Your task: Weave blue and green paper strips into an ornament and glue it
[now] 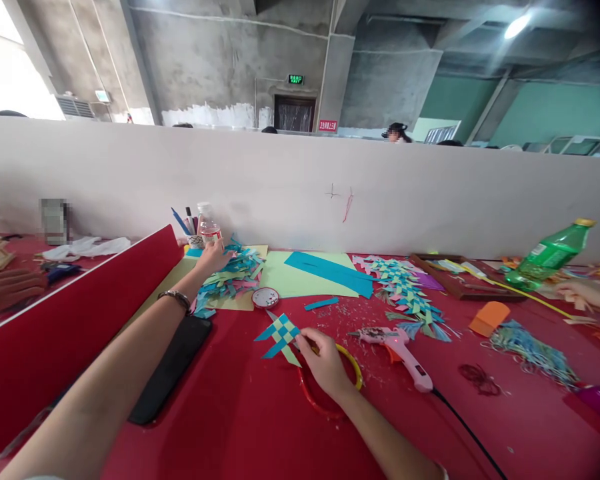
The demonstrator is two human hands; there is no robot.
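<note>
My right hand (pixel 323 363) pinches the corner of a woven blue-and-pale-green paper fish (pixel 283 333) above the red table. Below that hand lie scissors with red and yellow handles (pixel 357 370); a blade tip shows past the fish. My left hand (pixel 213 257) is stretched forward at the clear bottle (pixel 209 230), beside a heap of blue, green and pink paper strips (pixel 233 280). Its fingers look apart, though some are hidden, and contact with the bottle is unclear. A small round dish (pixel 265 298) stands between the heap and the fish.
A pink glue gun (pixel 397 343) with a black cord lies to the right. Behind it are a woven paper chain (pixel 405 287) and blue strips (pixel 325 270). A black phone (pixel 173 370) lies under my left arm. Another person's hand (pixel 575 291) is near the green bottle (pixel 553 253).
</note>
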